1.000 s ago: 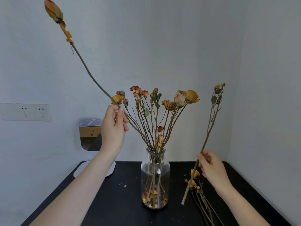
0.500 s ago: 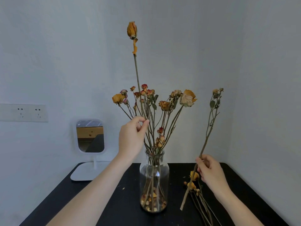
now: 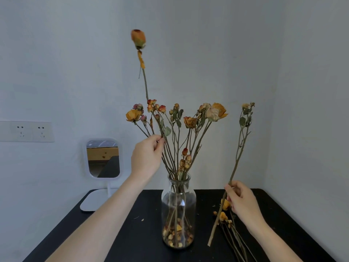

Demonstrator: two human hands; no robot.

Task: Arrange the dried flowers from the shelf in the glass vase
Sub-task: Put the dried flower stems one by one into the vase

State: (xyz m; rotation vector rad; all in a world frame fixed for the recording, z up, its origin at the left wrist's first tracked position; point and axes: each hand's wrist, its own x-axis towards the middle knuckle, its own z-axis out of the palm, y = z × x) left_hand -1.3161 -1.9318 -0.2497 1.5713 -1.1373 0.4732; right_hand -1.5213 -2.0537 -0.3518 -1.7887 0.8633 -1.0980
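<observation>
A glass vase (image 3: 178, 210) stands mid-table, holding several dried roses (image 3: 188, 121) with fallen petals at its bottom. My left hand (image 3: 147, 157) pinches the stem of a tall orange rose (image 3: 138, 37) that rises nearly upright, its lower stem running down into the vase mouth. To the vase's right, my right hand (image 3: 241, 201) holds a thin branching dried stem (image 3: 242, 137) upright, with its cut end just above the table. More dried flowers (image 3: 224, 216) lie on the table below that hand.
The black table (image 3: 132, 233) meets white walls behind and on the right. A small white stand mirror (image 3: 103, 157) sits at the back left. Wall sockets (image 3: 30, 131) are on the left wall. Petal crumbs dot the tabletop near the vase.
My left hand swung the tall orange rose from a leftward tilt to nearly upright and moved in close beside the vase's bunch. The right hand and its stem have hardly moved.
</observation>
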